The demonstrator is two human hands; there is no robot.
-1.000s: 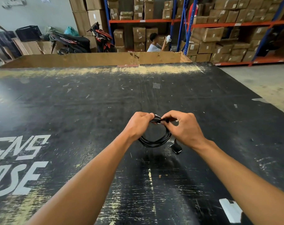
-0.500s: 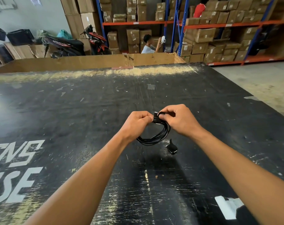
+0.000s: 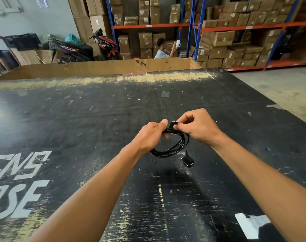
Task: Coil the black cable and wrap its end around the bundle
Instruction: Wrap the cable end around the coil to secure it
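The black cable hangs as a coil of several loops between my two hands, above the black table. My left hand grips the top of the bundle in a fist. My right hand pinches a short black end piece against the bundle's top, right beside my left thumb. A black plug dangles below the coil, close to the table surface.
The table top is scratched, with white lettering at the left and white tape at the lower right. A plywood wall borders the far edge. Behind it are a seated person, motorbikes and shelves of cartons.
Both hands stayed together on the top of the coil. My right fingers shifted, now pinching the end piece upright against the bundle. The coil hangs much as before.
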